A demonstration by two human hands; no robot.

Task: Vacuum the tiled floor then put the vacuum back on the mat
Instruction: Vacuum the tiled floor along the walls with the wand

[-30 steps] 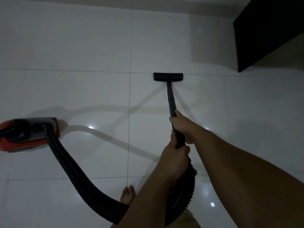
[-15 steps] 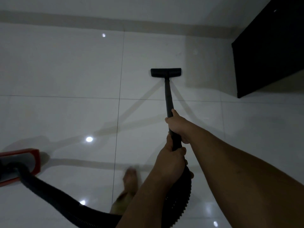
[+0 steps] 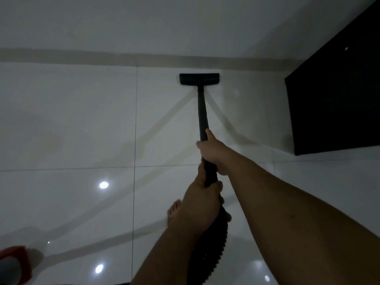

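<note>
Both hands grip the black vacuum wand point(image 3: 202, 112). My right hand point(image 3: 213, 153) holds it higher up the tube, and my left hand point(image 3: 202, 199) is closed around it just below, where the ribbed black hose point(image 3: 211, 249) begins. The flat black floor nozzle point(image 3: 199, 79) rests on the glossy white tiled floor point(image 3: 72, 120), close to the skirting at the foot of the wall. The red vacuum body point(image 3: 15, 262) shows only as a blurred corner at the bottom left. No mat is in view.
A dark cabinet point(image 3: 333, 95) stands on the right, close to the nozzle's side. The pale wall point(image 3: 144, 23) runs across the top. My bare foot point(image 3: 174, 212) is on the tile left of the hose. Ceiling lights reflect in the floor.
The nozzle has been pushed forward across a tile to near the wall. I have stepped forward, and the red vacuum body has slid to the bottom left corner of the view.
</note>
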